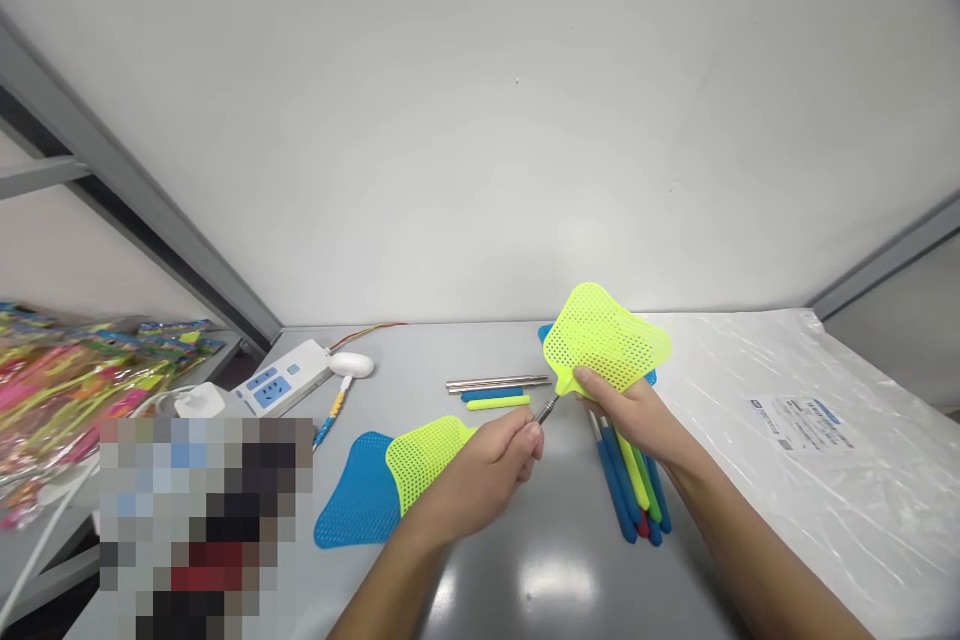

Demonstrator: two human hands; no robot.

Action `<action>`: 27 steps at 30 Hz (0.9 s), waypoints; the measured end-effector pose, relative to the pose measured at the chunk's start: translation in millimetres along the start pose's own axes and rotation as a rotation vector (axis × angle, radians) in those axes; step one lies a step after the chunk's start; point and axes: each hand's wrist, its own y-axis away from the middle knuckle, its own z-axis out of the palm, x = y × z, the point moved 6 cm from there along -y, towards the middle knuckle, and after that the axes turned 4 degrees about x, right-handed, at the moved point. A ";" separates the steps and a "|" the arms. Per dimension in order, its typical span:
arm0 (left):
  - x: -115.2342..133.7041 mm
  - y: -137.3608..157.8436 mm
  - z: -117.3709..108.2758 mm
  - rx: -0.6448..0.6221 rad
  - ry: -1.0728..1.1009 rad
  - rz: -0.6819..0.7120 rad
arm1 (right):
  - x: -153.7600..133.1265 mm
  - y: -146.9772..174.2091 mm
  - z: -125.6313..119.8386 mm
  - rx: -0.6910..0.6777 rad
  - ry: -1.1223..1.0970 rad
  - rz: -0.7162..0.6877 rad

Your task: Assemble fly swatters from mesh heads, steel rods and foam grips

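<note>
My right hand (634, 415) grips a yellow-green perforated fly swatter head (600, 332) near its neck. Closed around a thin metal rod (548, 408), my left hand (484, 470) holds its tip at the neck; how deep it sits I cannot tell. Beside my left forearm, a second yellow-green swatter head (424, 455) overlaps a blue swatter head (358, 500). Loose metal rods (499, 383) lie behind my left hand, with a blue handle (491, 394) and a yellow-green handle (498, 403). Below my right hand are several coloured swatter handles (634, 485), partly hidden.
A white power strip (289, 375) with a plugged-in adapter (201, 402) stands at the left, near a cable (334, 410). Bagged colourful items (82, 400) fill the far left. White plastic packaging (795, 420) covers the right side. A wall (517, 140) closes off the back.
</note>
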 end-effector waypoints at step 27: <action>-11.0 0.6 39.7 -0.270 0.546 -0.074 | 5.3 16.5 27.8 -0.002 0.034 0.009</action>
